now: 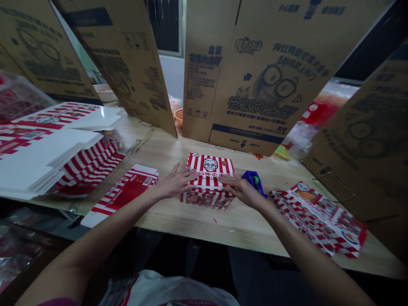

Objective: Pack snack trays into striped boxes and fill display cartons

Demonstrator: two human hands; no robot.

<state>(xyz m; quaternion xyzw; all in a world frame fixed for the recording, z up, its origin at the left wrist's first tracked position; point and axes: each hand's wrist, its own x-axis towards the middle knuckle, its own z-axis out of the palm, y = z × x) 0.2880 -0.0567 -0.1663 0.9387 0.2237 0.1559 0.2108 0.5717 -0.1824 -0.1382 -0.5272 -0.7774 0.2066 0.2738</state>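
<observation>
A red-and-white striped carton stands on the table in front of me, with a bearded face in glasses printed on its lid. My left hand lies on the left edge of the lid, fingers stretched out. From the other side, my right hand rests on the lid's right edge with its fingers extended. Just right of that hand sits a blue tape dispenser. To the left of the carton, a flat red-and-white carton blank lies partly under my left forearm.
Stacked flat carton blanks fill the left end of the table. Folded striped cartons lie at the right. Upright brown cardboard sheets form a wall behind, with an orange basket in a gap.
</observation>
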